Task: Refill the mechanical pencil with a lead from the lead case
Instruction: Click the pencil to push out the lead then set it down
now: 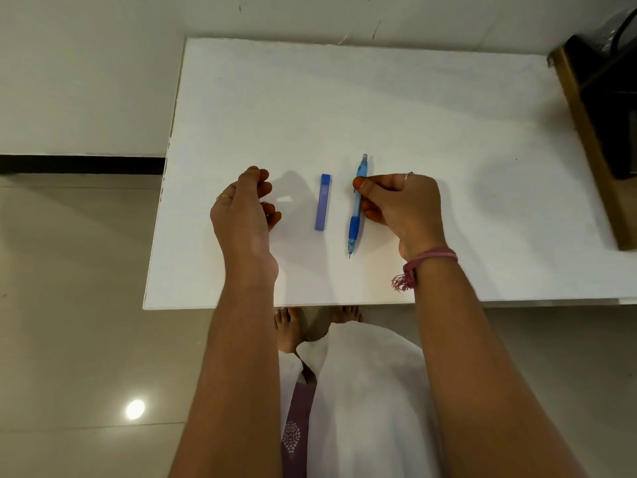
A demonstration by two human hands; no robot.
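head view | mechanical pencil (357,205) lies centre frame on the white table (413,115), tip toward the lower edge; likely light, rigid, slick barrel (rubber grip the surest hold) | right hand (396,205) pinches its mid-barrel | lead case (323,202) just left of it, untouched | left hand (246,205) loosely curled, empty, left of the case

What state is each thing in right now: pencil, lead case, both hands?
Mechanical pencil: lying on the table, tip toward the person, pinched at mid-barrel.
Lead case: flat on the table, left of the pencil, untouched, appears closed.
Right hand: fingers closed on the pencil.
Left hand: loosely curled, empty, left of the case.
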